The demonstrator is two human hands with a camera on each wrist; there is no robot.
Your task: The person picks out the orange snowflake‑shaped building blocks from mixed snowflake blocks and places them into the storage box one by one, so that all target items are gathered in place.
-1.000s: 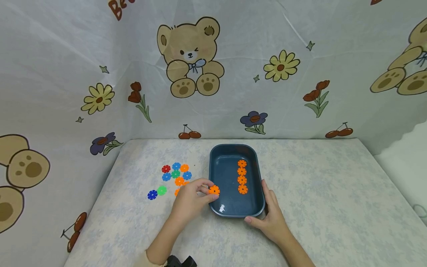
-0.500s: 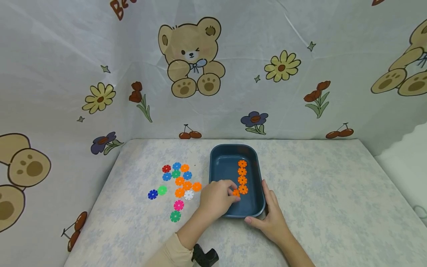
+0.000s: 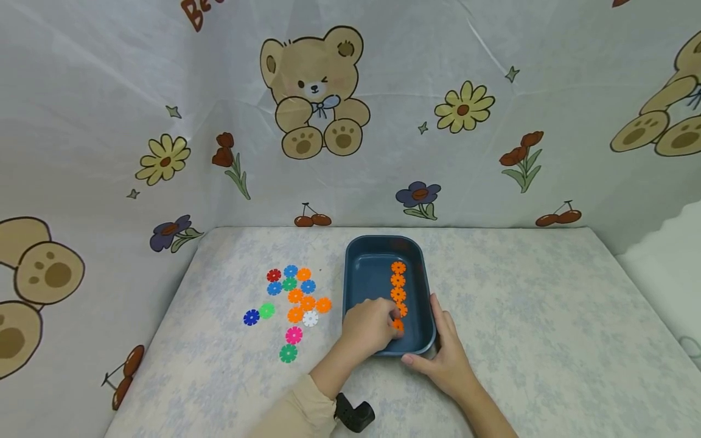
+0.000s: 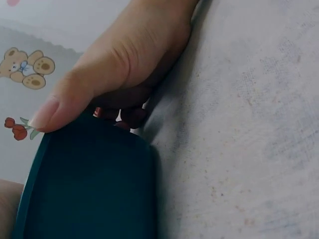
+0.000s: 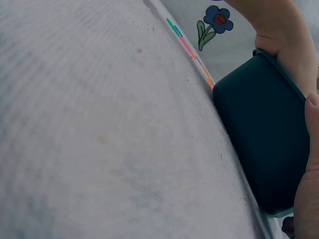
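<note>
Two bare hands: left hand point(image 3: 371, 327), right hand point(image 3: 446, 359). A beige long sleeve point(image 3: 298, 413) covers the left forearm, with a black wrist-mounted camera point(image 3: 355, 415) beside it.

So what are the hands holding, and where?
The left hand pinches an orange disc by its edge, inside the tray. The right hand holds the tray at its near right corner.
</note>
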